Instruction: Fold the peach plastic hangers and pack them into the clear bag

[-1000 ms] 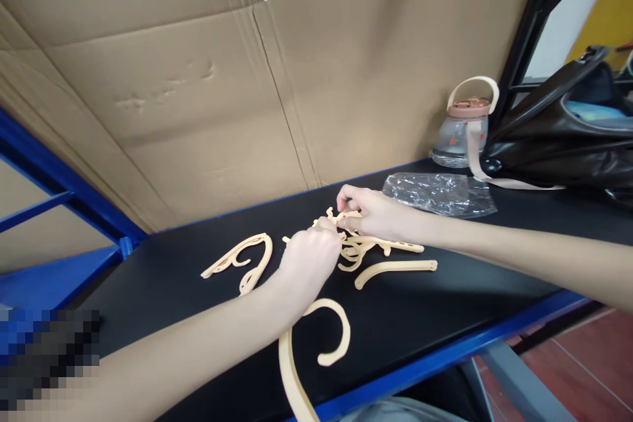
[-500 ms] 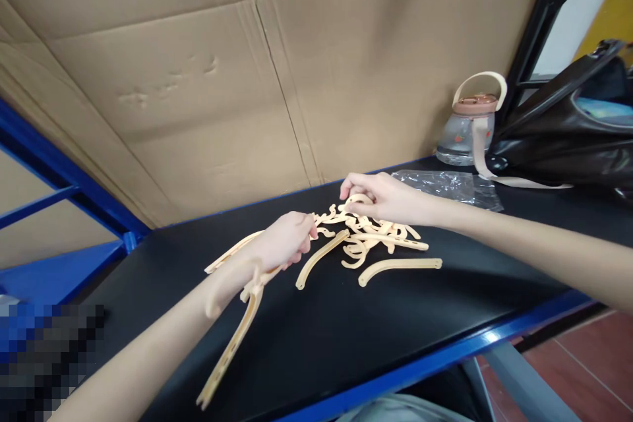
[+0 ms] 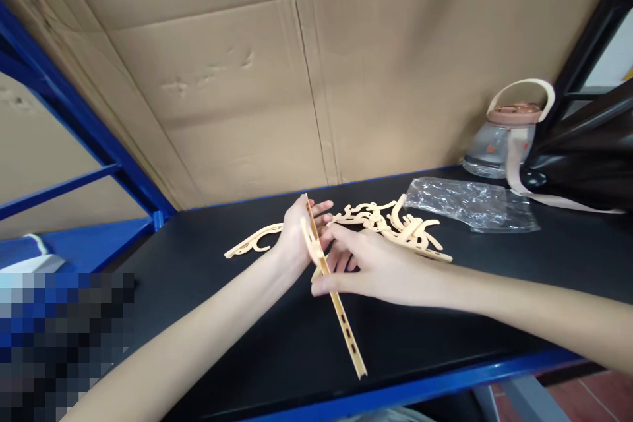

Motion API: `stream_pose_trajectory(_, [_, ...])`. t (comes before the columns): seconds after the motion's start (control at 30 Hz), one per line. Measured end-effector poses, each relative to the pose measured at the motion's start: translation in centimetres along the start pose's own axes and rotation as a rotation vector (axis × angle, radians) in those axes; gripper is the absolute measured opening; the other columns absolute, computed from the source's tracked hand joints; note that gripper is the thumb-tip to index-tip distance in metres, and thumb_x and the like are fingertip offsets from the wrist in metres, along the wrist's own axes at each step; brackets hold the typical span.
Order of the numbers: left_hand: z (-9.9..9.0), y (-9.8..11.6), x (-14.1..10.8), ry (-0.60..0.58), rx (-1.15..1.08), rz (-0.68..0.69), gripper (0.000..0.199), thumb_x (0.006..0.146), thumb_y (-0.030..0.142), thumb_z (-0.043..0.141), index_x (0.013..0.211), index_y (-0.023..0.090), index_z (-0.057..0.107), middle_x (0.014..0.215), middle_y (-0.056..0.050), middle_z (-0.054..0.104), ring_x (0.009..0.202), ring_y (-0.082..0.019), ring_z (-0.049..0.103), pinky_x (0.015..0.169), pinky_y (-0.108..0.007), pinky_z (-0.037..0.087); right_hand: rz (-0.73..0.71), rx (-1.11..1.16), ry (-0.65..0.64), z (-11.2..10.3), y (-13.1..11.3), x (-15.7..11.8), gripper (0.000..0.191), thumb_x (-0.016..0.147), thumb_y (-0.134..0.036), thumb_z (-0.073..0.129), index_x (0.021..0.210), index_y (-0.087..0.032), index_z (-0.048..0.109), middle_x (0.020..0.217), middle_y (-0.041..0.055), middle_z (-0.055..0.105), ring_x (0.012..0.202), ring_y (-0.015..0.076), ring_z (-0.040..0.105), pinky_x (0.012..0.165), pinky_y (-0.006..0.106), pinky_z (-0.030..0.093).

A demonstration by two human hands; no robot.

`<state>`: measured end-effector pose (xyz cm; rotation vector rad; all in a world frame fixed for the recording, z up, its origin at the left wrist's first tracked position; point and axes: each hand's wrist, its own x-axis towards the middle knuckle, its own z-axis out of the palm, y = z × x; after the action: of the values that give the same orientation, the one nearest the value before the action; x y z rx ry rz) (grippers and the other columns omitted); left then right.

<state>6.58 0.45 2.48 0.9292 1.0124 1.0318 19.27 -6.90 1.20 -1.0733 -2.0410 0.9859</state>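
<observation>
In front of me stands a cream plastic folding hanger [image 3: 346, 326], its long slotted arm tilted down toward the table's front edge. A curved piece sticks out near its middle. My left hand [image 3: 295, 234] holds its upper part against the palm, with some fingers stretched out behind it. Between thumb and fingers, my right hand [image 3: 366, 264] grips the hanger about its middle. Behind the right hand lies a loose pile of cream hanger parts [image 3: 408, 227], hooks and slotted arms mixed. Another hanger [image 3: 254, 241] lies left of my left hand.
A clear plastic bag [image 3: 469, 204] lies right of the pile. Beyond it stand a water bottle [image 3: 504, 138] with a strap and a dark bag [image 3: 588, 151]. Cardboard [image 3: 222, 99] walls the back of the black table [image 3: 237, 343], and a blue frame [image 3: 93, 125] rises on the left.
My right hand has left the pile and come to the hanger. My left hand has turned, tilting the hanger's slotted arm toward the right. The view has shifted left.
</observation>
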Motion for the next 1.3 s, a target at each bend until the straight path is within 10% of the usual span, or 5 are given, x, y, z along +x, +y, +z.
stream_pose_trajectory(0.2, [-2.4, 0.0, 0.3, 0.098, -0.015, 0.181, 0.014, 0.086, 0.010, 0.043, 0.100, 0.014, 0.045, 0.121, -0.016, 0.055, 0.085, -0.021, 0.067, 0.075, -0.036, 0.055, 0.061, 0.331, 0.072, -0.8, 0.6, 0.1, 0.018, 0.093, -0.032, 0.042, 0.082, -0.019, 0.044, 0.074, -0.0016, 0.055, 0.065, 0.0114, 0.059, 0.060, 0.025, 0.049])
stream_pose_trajectory(0.4, [-4.7, 2.5, -0.9, 0.080, 0.723, 0.785, 0.048, 0.078, 0.021, 0.064, 0.124, 0.023, 0.051, 0.143, -0.005, 0.040, 0.132, -0.023, 0.035, 0.111, -0.037, 0.023, 0.062, 0.351, -0.029, -2.7, 1.5, -0.5, 0.023, 0.093, -0.041, 0.041, 0.091, -0.018, 0.047, 0.076, -0.0013, 0.053, 0.060, 0.0098, 0.055, 0.054, 0.024, 0.048])
stream_pose_trajectory(0.5, [-3.0, 3.0, -3.3, -0.394, 0.978, 0.615, 0.030, 0.089, 0.040, 0.046, 0.102, 0.022, 0.066, 0.109, -0.003, 0.067, 0.104, -0.021, 0.059, 0.092, -0.031, 0.042, 0.011, 0.200, 0.022, -2.6, 1.5, -0.6, 0.022, 0.091, -0.039, 0.046, 0.090, -0.018, 0.050, 0.074, -0.0023, 0.050, 0.058, 0.0086, 0.049, 0.050, 0.021, 0.042])
stream_pose_trajectory(1.07, [-1.4, 0.8, -3.5, -0.491, 0.956, 0.436, 0.038, 0.085, 0.022, 0.029, 0.054, 0.019, 0.049, 0.056, 0.000, 0.057, 0.056, -0.014, 0.052, 0.056, -0.023, 0.039, -0.069, -0.034, -0.091, -2.3, -0.4, -0.5, 0.017, 0.094, -0.023, 0.037, 0.093, -0.016, 0.053, 0.084, 0.0018, 0.063, 0.070, 0.0114, 0.063, 0.061, 0.023, 0.048])
stream_pose_trajectory(1.3, [-2.7, 2.9, -3.9, -0.772, 0.978, 0.170, 0.036, 0.087, 0.034, 0.044, 0.059, 0.017, 0.059, 0.056, 0.000, 0.052, 0.053, -0.012, 0.047, 0.054, -0.021, 0.040, -0.231, -0.860, -0.055, -2.8, 0.0, -1.5, 0.008, 0.086, -0.009, 0.046, 0.088, -0.017, 0.048, 0.077, 0.0009, 0.058, 0.055, 0.0112, 0.052, 0.044, 0.023, 0.028])
